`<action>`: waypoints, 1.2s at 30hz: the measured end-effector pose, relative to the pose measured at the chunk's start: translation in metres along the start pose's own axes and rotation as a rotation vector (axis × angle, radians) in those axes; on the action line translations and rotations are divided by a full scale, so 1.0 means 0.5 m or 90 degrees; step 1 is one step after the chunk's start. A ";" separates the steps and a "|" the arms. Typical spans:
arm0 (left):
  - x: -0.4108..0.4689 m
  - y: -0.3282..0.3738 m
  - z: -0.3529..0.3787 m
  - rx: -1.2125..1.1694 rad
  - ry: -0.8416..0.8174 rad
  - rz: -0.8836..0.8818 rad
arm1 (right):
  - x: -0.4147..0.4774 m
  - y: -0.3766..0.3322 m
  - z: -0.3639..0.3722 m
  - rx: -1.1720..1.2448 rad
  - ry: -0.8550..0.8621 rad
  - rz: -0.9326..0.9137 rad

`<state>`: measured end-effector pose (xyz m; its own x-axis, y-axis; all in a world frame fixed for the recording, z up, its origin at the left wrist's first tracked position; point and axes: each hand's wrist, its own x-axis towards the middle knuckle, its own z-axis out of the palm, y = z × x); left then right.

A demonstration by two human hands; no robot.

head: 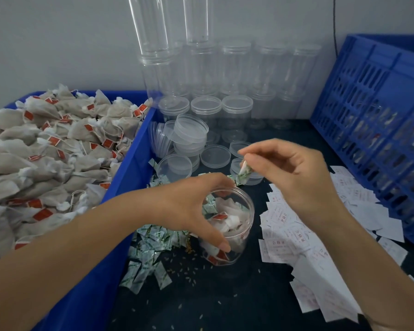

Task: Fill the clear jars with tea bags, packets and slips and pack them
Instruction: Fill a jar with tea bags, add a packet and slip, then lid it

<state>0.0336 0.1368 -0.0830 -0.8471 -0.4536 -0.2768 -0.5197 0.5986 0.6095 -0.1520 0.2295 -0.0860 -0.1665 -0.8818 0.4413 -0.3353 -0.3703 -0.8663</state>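
Observation:
A clear jar [238,226] stands on the dark table, tilted slightly, holding tea bags with red tags and some green-white packets. My left hand [191,206] grips the jar around its rim and side. My right hand [294,173] hovers just above and behind the jar, pinching a small green-white packet [244,174] between thumb and fingertips. More green-white packets [151,249] lie scattered left of the jar. White slips with red print [294,237] are spread to the right. Tea bags [53,149] fill the blue bin at left.
Loose clear lids [215,156] and stacked lids [189,132] lie behind the jar. Capped empty jars [237,108] and tall jar stacks [153,44] stand against the wall. A blue slotted crate [373,103] leans at right. The blue bin's wall [129,168] borders the workspace.

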 end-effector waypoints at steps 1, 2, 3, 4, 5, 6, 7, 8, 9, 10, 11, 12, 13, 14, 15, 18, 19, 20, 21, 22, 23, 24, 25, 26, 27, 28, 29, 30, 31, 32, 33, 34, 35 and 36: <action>-0.004 0.002 0.003 -0.001 0.007 -0.002 | -0.009 -0.012 0.006 -0.010 -0.037 -0.005; -0.006 0.004 0.007 -0.003 0.015 -0.002 | -0.016 -0.018 0.012 -0.048 -0.076 -0.004; -0.009 0.005 0.011 -0.006 0.023 0.000 | -0.021 -0.019 0.014 -0.092 -0.101 -0.001; -0.011 0.006 0.014 -0.011 0.030 0.001 | -0.021 -0.014 0.009 -0.122 -0.097 0.002; -0.013 0.007 0.017 -0.014 0.035 0.000 | -0.018 -0.006 -0.004 -0.125 -0.067 0.010; -0.014 0.006 0.019 -0.014 0.040 -0.001 | -0.011 0.005 -0.023 -0.126 -0.018 0.021; -0.015 0.005 0.021 -0.013 0.044 -0.001 | -0.004 0.020 -0.047 -0.150 0.027 0.035; -0.014 0.004 0.022 -0.014 0.045 -0.001 | 0.002 0.037 -0.072 -0.205 0.045 0.059; -0.014 0.004 0.024 -0.015 0.044 -0.001 | 0.004 0.060 -0.096 -0.272 0.021 0.104; -0.013 0.003 0.025 -0.015 0.045 -0.002 | 0.001 0.086 -0.115 -0.334 -0.051 0.170; -0.011 0.002 0.025 -0.015 0.046 -0.001 | -0.008 0.112 -0.126 -0.389 -0.145 0.238; -0.010 0.002 0.025 -0.014 0.048 0.001 | -0.021 0.133 -0.130 -0.428 -0.233 0.293; -0.010 0.002 0.025 -0.014 0.048 0.004 | -0.035 0.151 -0.128 -0.442 -0.297 0.329; -0.009 0.003 0.024 -0.017 0.045 0.007 | -0.047 0.167 -0.126 -0.438 -0.333 0.344; -0.007 0.003 0.023 -0.022 0.042 0.009 | -0.055 0.179 -0.122 -0.437 -0.351 0.341; -0.003 0.002 0.019 -0.023 0.028 0.015 | -0.054 0.199 -0.105 -0.471 -0.362 0.293; -0.001 0.002 0.019 -0.021 0.026 0.018 | -0.050 0.202 -0.101 -0.477 -0.361 0.287; 0.000 0.001 0.021 -0.018 0.027 0.021 | -0.044 0.204 -0.098 -0.472 -0.359 0.288; 0.001 0.000 0.022 -0.016 0.030 0.024 | -0.038 0.205 -0.094 -0.459 -0.360 0.296; 0.000 -0.002 0.024 -0.017 0.035 0.026 | -0.032 0.206 -0.092 -0.447 -0.362 0.306; -0.001 -0.005 0.027 -0.022 0.041 0.026 | -0.027 0.206 -0.090 -0.442 -0.366 0.315; -0.003 -0.007 0.029 -0.029 0.045 0.027 | -0.021 0.207 -0.089 -0.443 -0.364 0.321; -0.004 -0.008 0.030 -0.033 0.049 0.030 | -0.016 0.209 -0.089 -0.442 -0.359 0.327; -0.005 -0.009 0.031 -0.035 0.051 0.032 | -0.011 0.210 -0.088 -0.434 -0.351 0.333; -0.005 -0.010 0.032 -0.036 0.051 0.033 | -0.006 0.212 -0.087 -0.416 -0.343 0.342; -0.005 -0.010 0.033 -0.037 0.051 0.034 | -0.003 0.213 -0.085 -0.395 -0.334 0.349; -0.005 -0.011 0.033 -0.038 0.052 0.035 | 0.000 0.213 -0.083 -0.377 -0.325 0.352; -0.005 -0.011 0.033 -0.038 0.052 0.036 | 0.002 0.215 -0.080 -0.372 -0.315 0.346; -0.005 -0.011 0.033 -0.037 0.052 0.038 | 0.004 0.217 -0.077 -0.382 -0.306 0.335; -0.005 -0.011 0.033 -0.036 0.052 0.040 | 0.006 0.220 -0.074 -0.400 -0.297 0.319; -0.005 -0.012 0.032 -0.034 0.052 0.041 | 0.008 0.223 -0.070 -0.416 -0.288 0.304; -0.004 -0.012 0.032 -0.033 0.053 0.041 | 0.011 0.227 -0.067 -0.425 -0.278 0.290; -0.004 -0.012 0.032 -0.031 0.053 0.042 | 0.013 0.230 -0.064 -0.429 -0.267 0.280; -0.004 -0.012 0.032 -0.030 0.053 0.043 | 0.016 0.231 -0.063 -0.430 -0.258 0.276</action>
<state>0.0366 0.1445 -0.0979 -0.8673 -0.4670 -0.1723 -0.4538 0.5994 0.6594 -0.2212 0.1890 -0.1753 -0.1080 -0.9868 -0.1203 -0.8141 0.1572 -0.5590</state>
